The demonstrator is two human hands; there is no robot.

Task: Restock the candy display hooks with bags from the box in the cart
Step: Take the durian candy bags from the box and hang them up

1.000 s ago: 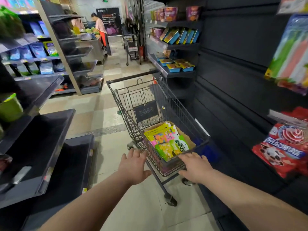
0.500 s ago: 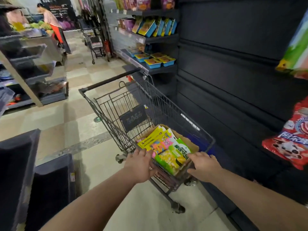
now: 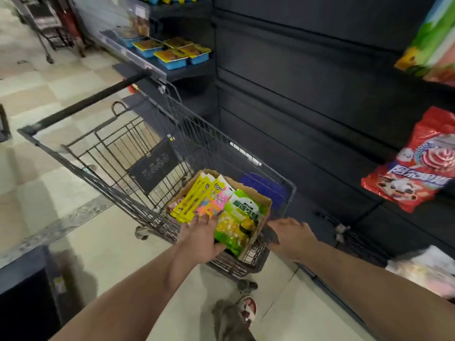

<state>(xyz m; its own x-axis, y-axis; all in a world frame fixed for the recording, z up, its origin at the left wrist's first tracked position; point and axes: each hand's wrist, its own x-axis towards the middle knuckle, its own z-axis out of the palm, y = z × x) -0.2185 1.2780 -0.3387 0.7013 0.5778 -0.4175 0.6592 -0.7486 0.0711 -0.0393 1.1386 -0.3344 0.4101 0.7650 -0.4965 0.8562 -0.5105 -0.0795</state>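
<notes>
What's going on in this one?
A person stands at a grey wire shopping cart beside dark shelving. Their left hand reaches into the brown cardboard box in the cart, fingers on the yellow-and-pink candy bags and the green candy bag. The right hand rests at the cart's near rim. No bag is out of the box yet.

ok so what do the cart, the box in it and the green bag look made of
Cart: dark-coated metal wire, judging by its thin rigid grid. Box: plain brown cardboard, matte, with raw-edged flaps. Green bag: probably glossy plastic film, given the sheen and printed face.
</notes>
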